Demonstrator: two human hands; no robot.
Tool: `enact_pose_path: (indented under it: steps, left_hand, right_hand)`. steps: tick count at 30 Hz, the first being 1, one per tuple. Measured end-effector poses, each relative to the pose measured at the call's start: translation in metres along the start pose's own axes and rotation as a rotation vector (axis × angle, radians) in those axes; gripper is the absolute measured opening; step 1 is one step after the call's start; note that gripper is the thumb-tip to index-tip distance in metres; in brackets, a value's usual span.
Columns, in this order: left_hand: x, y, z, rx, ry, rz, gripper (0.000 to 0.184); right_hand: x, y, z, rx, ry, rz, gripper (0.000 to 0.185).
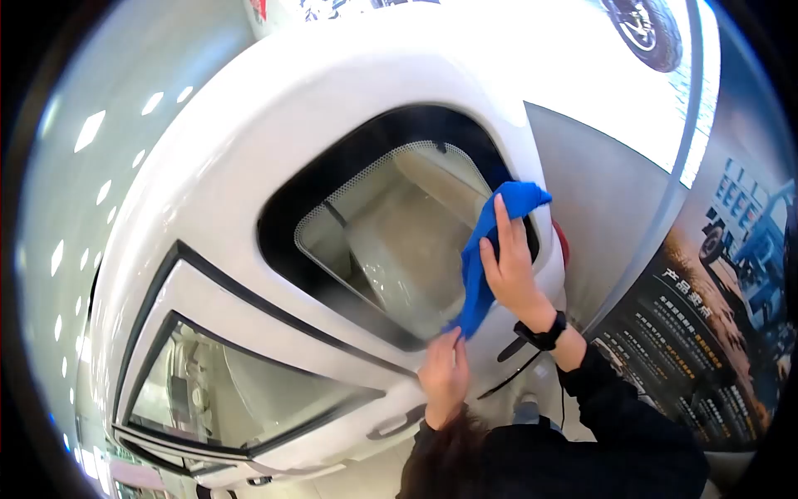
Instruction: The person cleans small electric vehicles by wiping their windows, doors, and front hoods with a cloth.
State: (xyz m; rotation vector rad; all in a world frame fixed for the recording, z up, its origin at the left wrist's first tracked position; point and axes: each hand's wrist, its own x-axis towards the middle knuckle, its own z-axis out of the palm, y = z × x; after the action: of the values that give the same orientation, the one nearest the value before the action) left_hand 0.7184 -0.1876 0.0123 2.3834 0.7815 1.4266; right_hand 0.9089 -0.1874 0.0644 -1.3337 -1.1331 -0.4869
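My left hand [445, 374] pinches the cloth [476, 287] low; my right hand [510, 270], spread, lies on it at the window [407, 241]'s right edge.

Blue cloth [476, 287] partly hidden under right hand [511, 268], poster's small print [669, 345] illegible

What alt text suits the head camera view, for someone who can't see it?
A person's right hand lies on a blue cloth at the window of a white car; the left hand pinches the cloth's lower end. A black watch circles the right wrist, with a printed poster beyond.
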Motion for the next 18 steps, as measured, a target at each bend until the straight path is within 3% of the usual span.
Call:
enact_pose_path:
  steps: [6,8,11,13,18]
  left_hand:
    - [-0.011,-0.004,-0.02,0.043,-0.064,-0.068,0.019]
    - [-0.007,-0.012,-0.028,0.032,-0.067,-0.055,0.019]
    - [0.006,-0.012,-0.039,0.041,-0.051,-0.034,0.018]
    - [0.015,-0.01,-0.048,0.056,0.136,-0.03,0.017]
    - [0.009,-0.023,-0.08,0.065,0.288,-0.071,0.014]
  right_hand:
    - [-0.032,0.015,0.015,-0.05,-0.005,-0.041,0.06]
    - [-0.019,0.004,0.017,-0.073,0.011,-0.034,0.061]
    - [0.029,-0.033,0.028,-0.125,0.008,-0.193,0.064]
    - [0.057,-0.063,0.042,-0.102,-0.001,-0.283,0.063]
    - [0.07,-0.132,0.095,-0.047,0.069,-0.507,0.06]
